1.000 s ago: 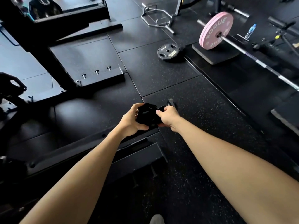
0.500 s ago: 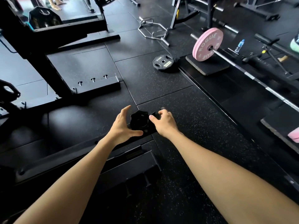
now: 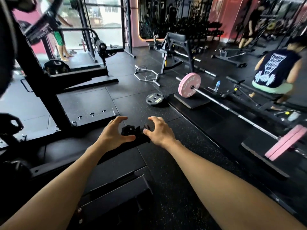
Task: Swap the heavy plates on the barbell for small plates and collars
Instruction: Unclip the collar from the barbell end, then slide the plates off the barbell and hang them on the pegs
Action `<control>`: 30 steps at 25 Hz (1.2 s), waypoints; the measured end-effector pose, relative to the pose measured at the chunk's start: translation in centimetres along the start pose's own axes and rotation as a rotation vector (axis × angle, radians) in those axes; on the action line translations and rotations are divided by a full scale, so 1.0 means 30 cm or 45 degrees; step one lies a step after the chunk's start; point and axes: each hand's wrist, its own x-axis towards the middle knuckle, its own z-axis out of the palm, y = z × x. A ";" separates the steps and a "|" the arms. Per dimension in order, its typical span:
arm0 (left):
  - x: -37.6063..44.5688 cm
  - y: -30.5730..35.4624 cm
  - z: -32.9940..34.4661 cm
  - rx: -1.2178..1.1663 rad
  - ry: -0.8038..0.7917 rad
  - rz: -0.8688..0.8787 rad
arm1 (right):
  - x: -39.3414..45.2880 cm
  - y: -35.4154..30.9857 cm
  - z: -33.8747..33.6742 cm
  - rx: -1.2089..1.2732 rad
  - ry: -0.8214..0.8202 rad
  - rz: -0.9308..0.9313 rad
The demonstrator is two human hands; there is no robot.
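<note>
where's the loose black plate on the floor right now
In the head view the black plate lies flat on the floor mid-frame, just left of the barbell's pink plate, beyond both hands.

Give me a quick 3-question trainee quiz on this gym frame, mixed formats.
1. True or false: the left hand and right hand are both clamped tight around the black collars.
2. Multiple choice: the small black plate lies A) on the barbell, B) flat on the floor, C) in a hand.
3. Fill in: the plates loaded on the barbell are ____ in colour.

Key: 1 false, the fingers are spread around them; 2 B; 3 pink.
</note>
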 end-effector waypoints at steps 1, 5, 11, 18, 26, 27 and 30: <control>-0.068 0.052 -0.022 -0.005 0.029 0.028 | -0.076 -0.012 -0.046 -0.003 0.025 -0.027; -0.350 0.269 -0.103 -0.079 0.130 0.078 | -0.387 -0.069 -0.211 0.009 0.093 -0.125; -0.676 0.559 -0.220 -0.047 0.222 0.206 | -0.752 -0.165 -0.414 0.047 0.179 -0.248; -0.975 0.681 -0.446 -0.097 0.283 0.264 | -1.004 -0.377 -0.522 -0.003 0.208 -0.346; -1.380 0.602 -0.770 -0.033 0.450 0.224 | -1.289 -0.753 -0.405 0.089 0.168 -0.485; -1.430 0.590 -0.808 -0.024 0.469 0.219 | -1.326 -0.796 -0.388 0.093 0.165 -0.504; -1.566 0.545 -0.910 -0.020 0.508 0.171 | -1.422 -0.911 -0.351 0.124 0.170 -0.555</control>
